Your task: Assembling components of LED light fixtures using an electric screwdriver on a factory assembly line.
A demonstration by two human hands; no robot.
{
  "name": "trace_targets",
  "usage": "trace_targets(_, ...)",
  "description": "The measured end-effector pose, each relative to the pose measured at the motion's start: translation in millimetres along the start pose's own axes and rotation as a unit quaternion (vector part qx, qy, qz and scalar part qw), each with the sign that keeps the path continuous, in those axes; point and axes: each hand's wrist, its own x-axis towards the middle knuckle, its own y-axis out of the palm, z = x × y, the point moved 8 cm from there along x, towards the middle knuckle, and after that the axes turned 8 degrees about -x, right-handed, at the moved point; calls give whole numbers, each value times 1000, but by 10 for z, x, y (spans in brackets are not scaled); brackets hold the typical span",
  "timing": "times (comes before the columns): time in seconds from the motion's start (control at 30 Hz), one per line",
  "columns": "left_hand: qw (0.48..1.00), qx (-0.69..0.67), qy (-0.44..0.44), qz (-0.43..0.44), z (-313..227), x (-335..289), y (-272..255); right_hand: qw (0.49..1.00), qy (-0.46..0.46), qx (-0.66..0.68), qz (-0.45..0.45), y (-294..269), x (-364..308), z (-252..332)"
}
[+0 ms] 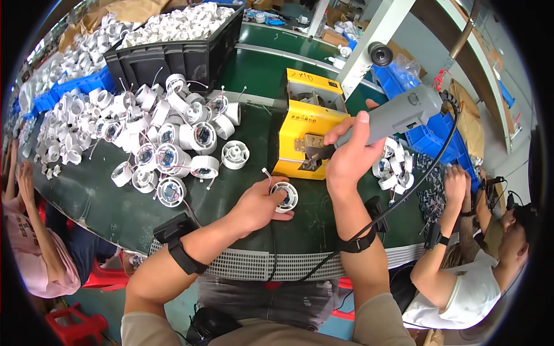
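Note:
My left hand (255, 209) is closed on a white round plastic housing (292, 199) with a small blue circuit board inside, low over the green table. A short wire with a connector sticks out beside it. Raised to the right, my right hand (352, 158) wraps round a grey electric screwdriver (398, 115) with a black cord. Its tip points at the metal outlet on the front of a yellow screw feeder (291, 138); whether they touch I cannot tell. Left of the feeder lies a heap of white housings (167, 135), several with boards and wires.
A black crate (167, 60) full of white parts stands at the back left, beside blue bins (86, 85). More housings (398, 167) lie right of the feeder. Small dark parts (430, 190) are near a co-worker (461, 277) at right; another person (43, 248) sits at left.

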Motion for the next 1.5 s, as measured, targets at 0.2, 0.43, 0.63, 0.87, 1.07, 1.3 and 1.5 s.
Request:
trace_targets(0.2,1000,6,4,1,-5,4,21,1000,9,-15,-7,-12,-13,-30)
trace_targets(0.43,1000,7,3,-1,0,17,17,999,34,-13,39,22,-85,-11)
trace_targets(0.63,1000,24,8,-4,-23,4,19,992,63,66,85,-1,-495,151)
trace_targets(0.87,1000,13,20,0,-36,-6,26,986,86,70,124,99,-686,40)
trace_targets(1.07,999,20,30,-6,-57,-20,26,985,96,75,126,132,-694,11)
trace_targets(1.3,999,42,26,-20,-55,-7,48,981,92,77,151,129,-731,-43)
trace_targets(1.5,996,66,62,-10,-114,-14,-26,971,98,94,198,207,-767,-23)
